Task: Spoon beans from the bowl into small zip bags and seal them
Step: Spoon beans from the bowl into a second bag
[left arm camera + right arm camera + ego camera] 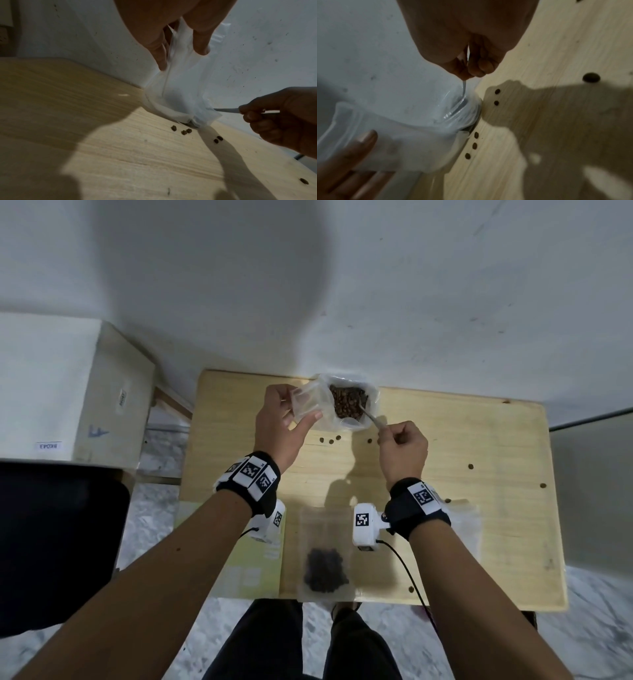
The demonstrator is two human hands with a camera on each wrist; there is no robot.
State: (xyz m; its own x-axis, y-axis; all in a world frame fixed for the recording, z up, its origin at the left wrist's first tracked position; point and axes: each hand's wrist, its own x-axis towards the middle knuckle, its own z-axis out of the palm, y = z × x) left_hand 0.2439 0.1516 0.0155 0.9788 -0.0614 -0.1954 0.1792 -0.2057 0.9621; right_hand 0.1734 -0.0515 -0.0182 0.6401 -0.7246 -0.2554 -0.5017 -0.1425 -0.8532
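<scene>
A clear bowl [371, 398] of brown beans [347, 404] stands at the table's far edge. My left hand [291, 409] holds a small empty zip bag [306, 404] just left of the bowl, gripped between thumb and fingers [200, 44]; the bag [180, 83] hangs down beside the bowl. My right hand [400, 443] pinches the handle of a metal spoon [371, 419], whose tip is down in the beans. In the right wrist view the spoon [464, 88] runs into the bowl [453, 112]. A zip bag with beans in it [323, 563] lies flat at the near edge.
Loose beans [330, 440] lie scattered on the wooden table [479, 446], several near the bowl and others toward the right. Empty clear bags [462, 525] lie at the near right. A green leaflet [253, 570] lies at the near left. A white wall stands right behind the bowl.
</scene>
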